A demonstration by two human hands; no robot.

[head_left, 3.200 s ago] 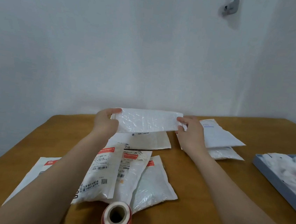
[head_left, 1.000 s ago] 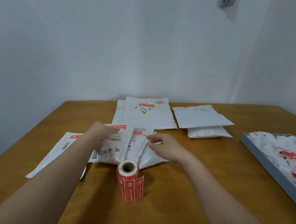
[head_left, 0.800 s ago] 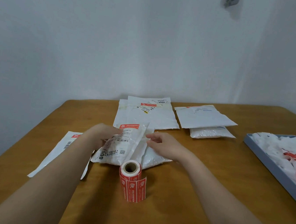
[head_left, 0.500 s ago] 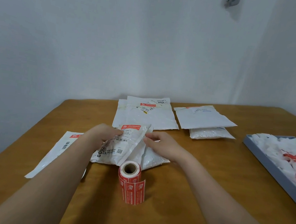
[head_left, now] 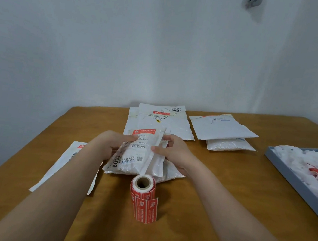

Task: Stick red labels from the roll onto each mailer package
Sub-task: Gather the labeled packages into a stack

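Note:
A white mailer [head_left: 134, 153] with a red label at its top and printed barcodes is tilted up off the pile at the table's middle. My left hand [head_left: 110, 142] grips its left edge. My right hand [head_left: 172, 151] grips its right edge, thumb on the front. Under it lie two more white mailers [head_left: 168, 173]. The roll of red labels [head_left: 143, 195] stands just in front of the pile, a strip of labels hanging down from it. Neither hand touches the roll.
A stack of labelled mailers [head_left: 166, 121] lies at the back centre, and two more mailers [head_left: 221, 131] to its right. A flat mailer [head_left: 65, 161] lies at the left under my forearm. A grey tray [head_left: 293, 177] of white and red backing scraps sits at the right edge.
Both hands left the far stack and came back to the near pile. They took hold of the top mailer and lifted its far end up.

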